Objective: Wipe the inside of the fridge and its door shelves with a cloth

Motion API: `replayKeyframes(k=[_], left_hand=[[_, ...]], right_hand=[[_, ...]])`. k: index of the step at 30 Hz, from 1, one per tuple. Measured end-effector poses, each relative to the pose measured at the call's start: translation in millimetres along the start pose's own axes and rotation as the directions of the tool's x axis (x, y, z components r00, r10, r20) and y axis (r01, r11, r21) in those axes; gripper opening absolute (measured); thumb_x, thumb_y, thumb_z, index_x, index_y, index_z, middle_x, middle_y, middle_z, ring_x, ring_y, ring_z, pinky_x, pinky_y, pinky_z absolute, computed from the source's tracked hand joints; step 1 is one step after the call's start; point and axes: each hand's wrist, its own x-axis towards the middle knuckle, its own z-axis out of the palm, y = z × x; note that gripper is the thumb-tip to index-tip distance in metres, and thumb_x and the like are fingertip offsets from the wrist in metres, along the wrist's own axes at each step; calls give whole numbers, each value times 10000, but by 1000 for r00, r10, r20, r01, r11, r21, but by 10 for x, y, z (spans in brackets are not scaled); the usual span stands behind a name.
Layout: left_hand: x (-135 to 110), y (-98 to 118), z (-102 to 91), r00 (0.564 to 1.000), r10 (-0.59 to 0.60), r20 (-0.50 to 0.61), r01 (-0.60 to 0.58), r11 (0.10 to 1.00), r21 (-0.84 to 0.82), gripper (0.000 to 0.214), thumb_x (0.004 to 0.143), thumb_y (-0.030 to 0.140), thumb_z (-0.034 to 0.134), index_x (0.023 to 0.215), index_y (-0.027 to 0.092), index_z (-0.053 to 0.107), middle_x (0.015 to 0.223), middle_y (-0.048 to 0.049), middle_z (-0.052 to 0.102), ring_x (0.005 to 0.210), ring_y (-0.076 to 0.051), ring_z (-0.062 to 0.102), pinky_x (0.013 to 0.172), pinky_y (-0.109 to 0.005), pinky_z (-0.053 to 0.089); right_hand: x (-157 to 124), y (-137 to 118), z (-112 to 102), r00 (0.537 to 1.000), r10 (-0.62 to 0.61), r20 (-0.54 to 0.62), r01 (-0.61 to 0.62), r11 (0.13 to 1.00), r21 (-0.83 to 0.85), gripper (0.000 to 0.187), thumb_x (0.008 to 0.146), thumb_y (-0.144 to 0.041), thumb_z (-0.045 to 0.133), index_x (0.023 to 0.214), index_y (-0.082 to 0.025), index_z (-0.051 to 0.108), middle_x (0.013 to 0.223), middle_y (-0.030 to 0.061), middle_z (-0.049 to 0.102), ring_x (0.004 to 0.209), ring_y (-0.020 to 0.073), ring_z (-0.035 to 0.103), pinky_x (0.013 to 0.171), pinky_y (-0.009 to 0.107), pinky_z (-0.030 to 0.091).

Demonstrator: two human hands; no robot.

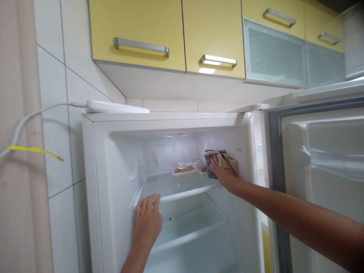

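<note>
Inside the open fridge, my right hand (223,172) presses a folded brown and beige cloth (231,163) against the upper right inner wall. Its fingers lie over the cloth, above the right side of the top glass shelf (162,184). My left hand (148,220) rests at the front left corner of that shelf, fingers slightly apart on the white edge; its thumb is hidden. Toward the back of the shelf sits a clear-wrapped food tray (183,168). Beside it, a second small food pack (200,167) is partly covered by the cloth.
A lower shelf (182,241) lies beneath. The fridge door (327,182) stands open at right, with clear door bins. Yellow cabinets (213,34) hang above. On the fridge top rests a flat white device (116,107) with a cable (47,108) running left, near a tiled wall (54,132).
</note>
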Motion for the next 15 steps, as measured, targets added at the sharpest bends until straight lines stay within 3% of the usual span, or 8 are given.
replayKeyframes(k=[7, 11, 15], left_hand=[[-19, -9, 10, 1000, -22, 0, 22, 999, -36, 426, 870, 106, 520, 1276, 163, 636, 1264, -105, 703, 1184, -262, 615, 1144, -485, 399], [-35, -4, 45, 999, -41, -7, 40, 998, -56, 424, 863, 109, 529, 1268, 164, 640, 1259, -95, 706, 1182, -264, 614, 1144, -486, 391], [-44, 3, 79, 998, -44, -50, 41, 998, -56, 403, 857, 128, 537, 1244, 174, 641, 1236, -86, 711, 1168, -261, 613, 1135, -475, 387]], right_hand=[[319, 116, -269, 995, 58, -82, -61, 997, -41, 627, 829, -51, 370, 1428, -114, 544, 1561, 204, 471, 1521, 308, 336, 1254, 554, 254], [454, 66, -209, 993, 63, -100, -67, 997, -31, 626, 815, -6, 347, 1364, -161, 604, 1527, 175, 521, 1505, 268, 373, 1238, 544, 287], [691, -8, -40, 989, 83, -119, -80, 996, 29, 575, 821, 20, 334, 1297, -100, 634, 1488, 224, 542, 1481, 247, 414, 1223, 517, 309]])
